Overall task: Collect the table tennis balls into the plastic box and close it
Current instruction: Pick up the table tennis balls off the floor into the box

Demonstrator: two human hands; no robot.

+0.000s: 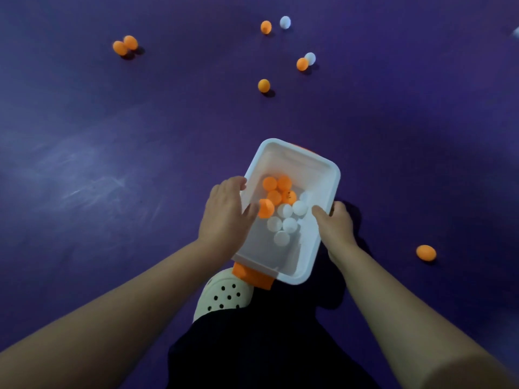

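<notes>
- A matte purple floor [84,141] fills the whole view, with pale scuff streaks on its left side. No walls or furniture show.
- Loose table tennis balls lie on it.
  - An orange pair [120,48] sits touching at the far left.
  - A far orange ball [265,27] lies just beside a far white ball [285,22].
  - Nearer lies a mixed pair [302,64], orange touching white.
  - A lone orange ball [264,85] lies nearer still.
  - A stray orange ball [426,252] lies off to the right, well apart from the rest.
- The plastic box [329,192] is white, translucent and has no lid on. It is held off the floor in the middle of the view, above a cream perforated clog [224,296] and a dark trouser leg [252,349].
- Its long axis runs away from the person, with the far end leaning a little to the right. An orange latch [252,276] sits on the near short end.
- Inside, the collected balls [281,237] cluster mid-box, orange ones toward the far end and white ones toward the near end.
- The right hand [335,224] clasps the right long wall, thumb over the rim and fingers outside.
- The left hand [224,217] lies against the left long wall with its fingers bent over the rim.
- A blurred orange ball [265,208] sits at its fingertips. I cannot tell whether the hand grips anything.
</notes>
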